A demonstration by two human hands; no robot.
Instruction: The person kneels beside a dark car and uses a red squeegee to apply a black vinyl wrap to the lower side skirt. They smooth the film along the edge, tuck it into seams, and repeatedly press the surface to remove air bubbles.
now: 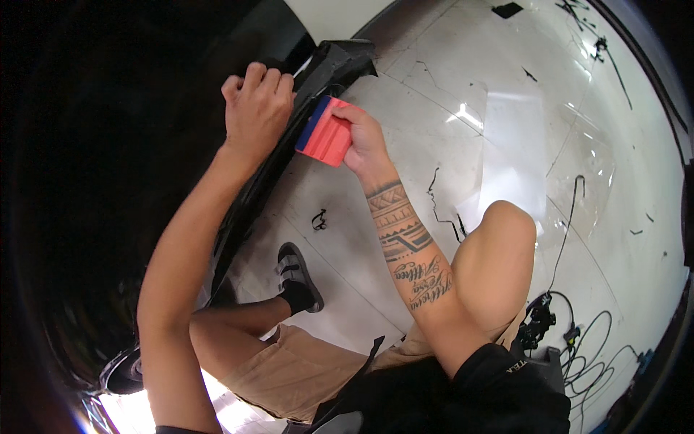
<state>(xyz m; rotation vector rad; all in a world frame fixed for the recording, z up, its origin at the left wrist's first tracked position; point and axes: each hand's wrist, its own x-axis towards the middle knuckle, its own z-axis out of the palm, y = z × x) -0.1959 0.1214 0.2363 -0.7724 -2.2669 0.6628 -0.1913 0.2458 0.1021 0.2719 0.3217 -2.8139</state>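
Over the black panel [181,94], the left hand [260,108] curls; whether it grips anything, I cannot tell. Just right of the panel, the right hand [367,141] clamps a red squeegee [329,141]. Edge work seems in hand; a stroke would call for pressing the squeegee flat.

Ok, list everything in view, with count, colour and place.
Panel: one, glossy black, left
Film: one visible stretch, black, along the panel's edge
Squeegee: one, coral with dark blue edge, in right hand
Tiled floor: one, pale, centre and right
Sheet: one, white, floor right
Clear film: one, transparent, beside sheet
Scraps: several, black, scattered on floor
Cables: several, dark, lower right
Sandal: one, grey and black, on left foot
Shorts: one pair, tan, bottom
Hands: two; left at panel's edge
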